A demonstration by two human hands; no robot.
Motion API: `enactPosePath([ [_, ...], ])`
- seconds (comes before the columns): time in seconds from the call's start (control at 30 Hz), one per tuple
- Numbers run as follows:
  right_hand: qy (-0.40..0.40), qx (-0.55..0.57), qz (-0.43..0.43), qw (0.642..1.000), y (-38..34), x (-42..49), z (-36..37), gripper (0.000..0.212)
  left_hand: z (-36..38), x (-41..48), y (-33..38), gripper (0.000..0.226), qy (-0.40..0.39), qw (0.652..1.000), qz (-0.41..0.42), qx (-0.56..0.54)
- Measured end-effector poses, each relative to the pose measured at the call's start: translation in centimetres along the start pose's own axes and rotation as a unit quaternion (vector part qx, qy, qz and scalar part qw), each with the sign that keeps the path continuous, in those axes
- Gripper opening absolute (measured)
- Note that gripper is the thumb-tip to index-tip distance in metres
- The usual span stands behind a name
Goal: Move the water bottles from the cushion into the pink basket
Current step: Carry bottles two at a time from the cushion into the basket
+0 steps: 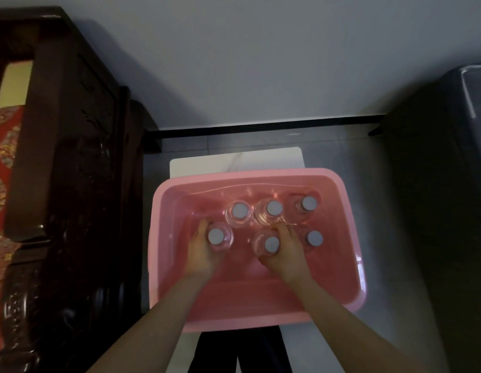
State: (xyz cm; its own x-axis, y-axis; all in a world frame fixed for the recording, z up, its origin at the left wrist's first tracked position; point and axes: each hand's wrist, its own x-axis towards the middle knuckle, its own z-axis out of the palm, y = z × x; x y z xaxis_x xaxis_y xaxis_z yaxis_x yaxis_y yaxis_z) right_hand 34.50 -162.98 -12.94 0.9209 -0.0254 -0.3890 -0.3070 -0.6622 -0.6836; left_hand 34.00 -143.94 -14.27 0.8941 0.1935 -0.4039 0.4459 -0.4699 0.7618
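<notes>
The pink basket (349, 238) sits in front of me on a white stool. Several clear water bottles with grey caps stand upright inside it. Three form a back row, the middle one (273, 208) among them. My left hand (200, 254) is wrapped around the front left bottle (216, 236). My right hand (286, 251) grips the front middle bottle (271, 244). Another bottle (314, 238) stands just right of my right hand. The red patterned cushion (2, 162) lies at the far left edge, and no bottles are visible on it.
A dark carved wooden chair (72, 170) stands left of the basket. The white stool (234, 161) shows behind the basket rim. A dark grey cabinet or bin (449, 184) stands at the right. A grey wall with black skirting rises behind.
</notes>
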Motion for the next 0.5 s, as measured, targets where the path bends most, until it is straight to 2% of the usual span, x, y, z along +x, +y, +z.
enactPosePath([
  [0.1,0.017,-0.123,-0.064,0.990,-0.7,-1.3,-1.3,0.046,-1.4,-0.1,0.9,0.075,-0.015,0.999,0.042,0.023],
  [0.17,-0.002,-0.178,-0.135,0.975,-1.2,-1.9,-2.1,0.044,-2.4,0.0,1.4,0.062,-0.030,0.990,0.117,0.077],
  [0.27,-0.039,-0.242,-0.198,0.949,-2.0,-1.8,-3.1,0.040,-3.5,-0.3,2.0,0.038,-0.060,0.957,0.202,0.197],
  [0.5,-0.104,-0.270,-0.193,0.938,-2.8,-0.1,-4.0,0.040,-4.5,0.5,3.0,0.023,-0.064,0.936,0.243,0.247],
])
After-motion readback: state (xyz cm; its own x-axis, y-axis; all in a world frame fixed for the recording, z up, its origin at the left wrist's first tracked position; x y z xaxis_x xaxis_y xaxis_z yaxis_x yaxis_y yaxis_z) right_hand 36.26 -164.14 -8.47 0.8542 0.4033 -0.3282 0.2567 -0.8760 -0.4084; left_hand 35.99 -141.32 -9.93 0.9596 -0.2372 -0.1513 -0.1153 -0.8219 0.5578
